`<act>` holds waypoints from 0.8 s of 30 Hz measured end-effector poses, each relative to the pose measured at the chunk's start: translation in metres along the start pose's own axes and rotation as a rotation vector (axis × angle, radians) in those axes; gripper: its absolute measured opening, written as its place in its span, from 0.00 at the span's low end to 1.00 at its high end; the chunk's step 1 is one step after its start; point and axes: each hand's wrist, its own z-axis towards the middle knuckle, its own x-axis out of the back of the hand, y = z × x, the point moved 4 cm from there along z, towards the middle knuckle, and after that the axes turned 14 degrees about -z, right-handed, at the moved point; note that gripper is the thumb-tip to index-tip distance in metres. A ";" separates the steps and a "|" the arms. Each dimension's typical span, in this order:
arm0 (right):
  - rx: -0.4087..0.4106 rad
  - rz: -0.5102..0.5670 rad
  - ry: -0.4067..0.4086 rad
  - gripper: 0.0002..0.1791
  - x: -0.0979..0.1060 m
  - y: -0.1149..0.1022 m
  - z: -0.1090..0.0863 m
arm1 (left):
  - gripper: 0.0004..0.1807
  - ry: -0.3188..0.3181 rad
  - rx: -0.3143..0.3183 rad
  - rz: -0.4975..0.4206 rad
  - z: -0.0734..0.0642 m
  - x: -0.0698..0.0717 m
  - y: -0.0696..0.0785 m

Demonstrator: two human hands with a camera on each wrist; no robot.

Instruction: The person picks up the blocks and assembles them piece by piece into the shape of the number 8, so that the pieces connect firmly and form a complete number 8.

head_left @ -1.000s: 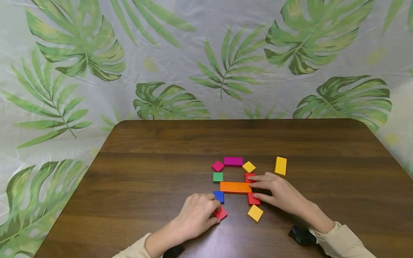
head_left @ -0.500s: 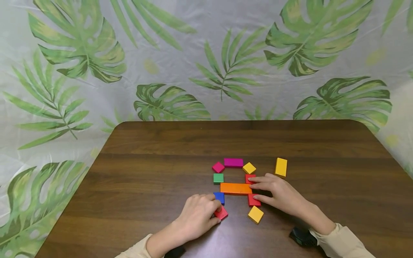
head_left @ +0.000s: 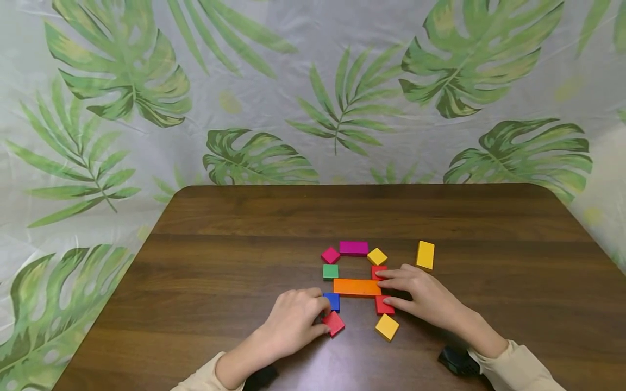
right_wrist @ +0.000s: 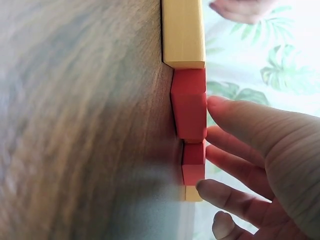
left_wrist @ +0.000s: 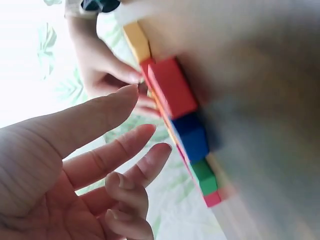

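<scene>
My left hand [head_left: 295, 320] is beside the lower-left red block [head_left: 335, 323]. In the left wrist view its thumb and fingers are spread with nothing between them, apart from that block and the blue block [left_wrist: 191, 137]. My right hand [head_left: 425, 293] rests its fingertips on the right side of the arrangement. They touch the upper red block [head_left: 375, 271], the right end of the long orange block [head_left: 354, 287] and the lower red block [head_left: 383, 307]. In the right wrist view the thumb lies against the nearer red block [right_wrist: 191, 112], the fingers reaching past it.
A green block [head_left: 330, 272], a pink block [head_left: 330, 255], a purple block [head_left: 354, 248] and a small yellow block [head_left: 377, 256] form the far part. Another yellow block [head_left: 387, 327] lies at the lower right. A separate yellow block [head_left: 425, 254] stands off right on the brown table [head_left: 235, 260].
My left hand has let go of the lower-left red block and drawn slightly up and to the left. My right hand stays in place, and so do the blocks.
</scene>
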 end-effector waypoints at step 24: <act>-0.007 -0.075 0.168 0.19 0.010 0.012 0.000 | 0.08 -0.087 0.001 -0.135 0.044 -0.008 -0.023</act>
